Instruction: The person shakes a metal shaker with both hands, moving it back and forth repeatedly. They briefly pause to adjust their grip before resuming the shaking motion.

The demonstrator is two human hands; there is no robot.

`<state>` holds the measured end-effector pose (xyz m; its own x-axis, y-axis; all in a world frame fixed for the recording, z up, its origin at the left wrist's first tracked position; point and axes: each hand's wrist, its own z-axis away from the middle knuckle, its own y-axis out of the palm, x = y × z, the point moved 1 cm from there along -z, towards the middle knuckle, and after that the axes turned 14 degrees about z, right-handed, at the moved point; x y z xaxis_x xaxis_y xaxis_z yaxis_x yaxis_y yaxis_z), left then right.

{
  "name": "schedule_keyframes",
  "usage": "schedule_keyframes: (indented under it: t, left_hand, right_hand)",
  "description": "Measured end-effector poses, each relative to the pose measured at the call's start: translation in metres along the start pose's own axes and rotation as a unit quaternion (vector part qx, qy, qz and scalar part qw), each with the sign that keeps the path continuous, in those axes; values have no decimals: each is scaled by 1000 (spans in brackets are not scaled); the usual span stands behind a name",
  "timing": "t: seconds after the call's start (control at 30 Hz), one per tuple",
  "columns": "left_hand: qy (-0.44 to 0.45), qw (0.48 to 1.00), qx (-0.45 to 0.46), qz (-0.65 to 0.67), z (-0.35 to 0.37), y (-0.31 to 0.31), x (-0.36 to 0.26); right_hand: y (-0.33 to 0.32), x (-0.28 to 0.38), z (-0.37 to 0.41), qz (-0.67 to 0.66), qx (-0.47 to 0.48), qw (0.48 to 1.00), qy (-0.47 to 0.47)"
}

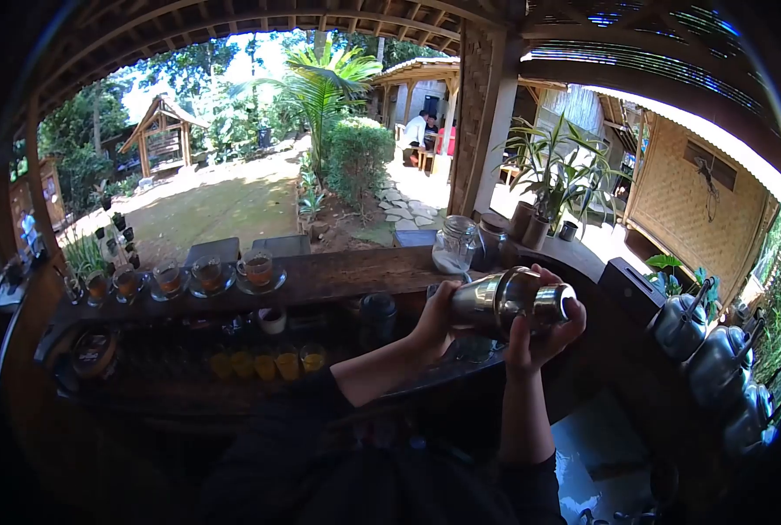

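Observation:
A shiny metal cocktail shaker (487,302) is held between both hands above the counter, lying nearly sideways with its cap end to the right. My left hand (434,317) wraps around the body at the left end. Around the top and cap, my right hand (538,337) is closed, its fingers partly behind the metal. Just behind the shaker, a clear glass jar (453,248) with a pale substance inside stands on the wooden counter (347,268).
Several glass cups of amber drink on saucers, one a cup (257,269), line the counter's left side. Below are yellow-filled glasses (287,364) on a dim shelf. Metal kettles (717,363) stand at right, near a potted plant (548,175). A person (415,131) sits far off.

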<state>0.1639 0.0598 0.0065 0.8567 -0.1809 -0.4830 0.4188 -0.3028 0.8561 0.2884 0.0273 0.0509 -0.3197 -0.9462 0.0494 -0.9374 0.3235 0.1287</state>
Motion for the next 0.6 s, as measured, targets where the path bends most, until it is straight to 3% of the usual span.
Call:
schedule_keyframes:
  t: [0.07,0.1,0.13,0.17,0.2,0.23,0.27,0.3,0.33,0.37,0.4,0.47,0.53,0.57,0.6]
  left_hand:
    - [50,999,12,-13,6,7,-1]
    - [108,990,83,-43,8,16,-4]
    - [132,977,141,-87,14,26,-10]
    - [159,954,228,-115,27,47,-17]
    - [184,919,316,-143,37,67,-24]
    - [176,911,339,-153,38,71,-28]
    - [176,912,338,-153,30,69,-30]
    - [138,949,248,-139,14,56,-29]
    - [100,975,157,-122,-5,40,-26]
    - [37,991,108,-65,-29,16,-21]
    - [-13,995,-18,-95,-25,7,-24]
    - [-56,994,-53,-75,-41,-30,-19]
    - [28,992,21,-120,-13,-5,-21]
    - [26,990,91,-109,9,20,-27]
    - [72,969,157,-178,21,31,-32]
  right_hand:
    - [-6,0,0,-74,-68,993,-66]
    - [-9,27,-14,-103,-59,982,-144]
    - [-23,56,-12,-39,-36,988,-148]
    - [-16,80,-19,-67,-105,961,-245]
    - [-24,75,-2,-61,-101,956,-269]
    - [-21,73,13,-54,-140,965,-215]
    - [-8,82,8,-45,-179,970,-161]
    - [-11,68,-7,-65,-114,958,-254]
    - [-22,58,-7,18,-13,982,-187]
    - [-2,27,-8,31,-55,982,-176]
    - [3,7,4,105,-59,992,-47]
    - [13,1,14,66,-88,990,88]
    - [10,31,11,57,-93,990,-85]
    - [5,62,5,12,-88,984,-156]
    - [3,88,5,-31,-83,971,-223]
